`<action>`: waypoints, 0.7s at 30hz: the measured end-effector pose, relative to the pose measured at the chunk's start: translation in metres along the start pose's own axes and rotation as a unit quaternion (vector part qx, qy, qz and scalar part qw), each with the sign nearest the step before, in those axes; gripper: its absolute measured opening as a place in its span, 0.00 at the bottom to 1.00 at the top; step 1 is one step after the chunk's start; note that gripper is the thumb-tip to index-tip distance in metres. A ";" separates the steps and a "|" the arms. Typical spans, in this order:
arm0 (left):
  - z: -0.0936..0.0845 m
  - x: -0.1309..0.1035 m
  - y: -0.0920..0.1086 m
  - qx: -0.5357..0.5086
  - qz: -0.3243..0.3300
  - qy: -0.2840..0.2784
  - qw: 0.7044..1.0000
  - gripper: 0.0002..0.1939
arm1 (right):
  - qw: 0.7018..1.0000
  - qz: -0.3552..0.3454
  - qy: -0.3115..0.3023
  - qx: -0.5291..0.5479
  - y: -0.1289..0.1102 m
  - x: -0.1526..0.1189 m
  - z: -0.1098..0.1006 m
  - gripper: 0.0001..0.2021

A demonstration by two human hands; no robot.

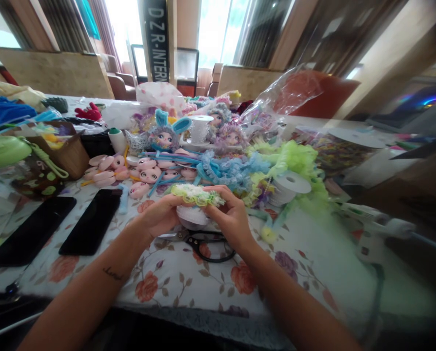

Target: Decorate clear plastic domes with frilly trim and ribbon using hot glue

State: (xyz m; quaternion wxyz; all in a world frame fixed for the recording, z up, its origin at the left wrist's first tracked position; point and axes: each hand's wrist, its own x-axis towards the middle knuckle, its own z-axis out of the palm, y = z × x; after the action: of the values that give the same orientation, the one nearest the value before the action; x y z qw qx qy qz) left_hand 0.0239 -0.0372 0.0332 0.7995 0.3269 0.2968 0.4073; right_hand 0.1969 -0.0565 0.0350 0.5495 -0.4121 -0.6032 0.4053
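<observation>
My left hand (162, 214) and my right hand (230, 217) grip opposite sides of a small round piece trimmed with yellow-green and white lace (194, 195). Its underside is white and rounded; what it is made of I cannot make out. Both sets of fingers are closed on the edge, with the right thumb in front. Beneath the hands, black-handled scissors (212, 246) lie on the flowered cloth (167, 285), their blades partly hidden. Just beyond are several pink doll heads (147, 176) and a heap of blue ruffled trim (232, 170).
Two black phones (31, 231) lie at left. Lime-green tulle (298, 158) and a white spool (291, 186) sit to the right, with a white glue gun (371, 226) farther out. Behind stand decorated doll heads (165, 136), another spool (200, 127) and a cardboard box (69, 153).
</observation>
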 end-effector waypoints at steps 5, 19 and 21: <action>0.003 -0.005 0.001 0.018 -0.016 -0.050 0.998 0.17 | 0.989 0.106 0.009 0.098 0.000 0.000 -0.003 0.15; 0.009 -0.006 0.001 0.019 0.004 -0.005 1.000 0.15 | 0.992 0.096 0.024 0.075 0.006 0.000 0.000 0.18; 0.009 -0.005 0.000 0.027 0.008 0.004 1.000 0.16 | 0.993 0.095 0.019 0.069 0.006 -0.001 0.001 0.18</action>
State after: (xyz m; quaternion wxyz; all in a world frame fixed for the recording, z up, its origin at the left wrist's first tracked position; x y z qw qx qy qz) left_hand 0.0279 -0.0440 0.0397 0.7859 0.3493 0.3079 0.4068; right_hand 0.1962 -0.0551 0.0288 0.5467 -0.4362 -0.5215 0.4887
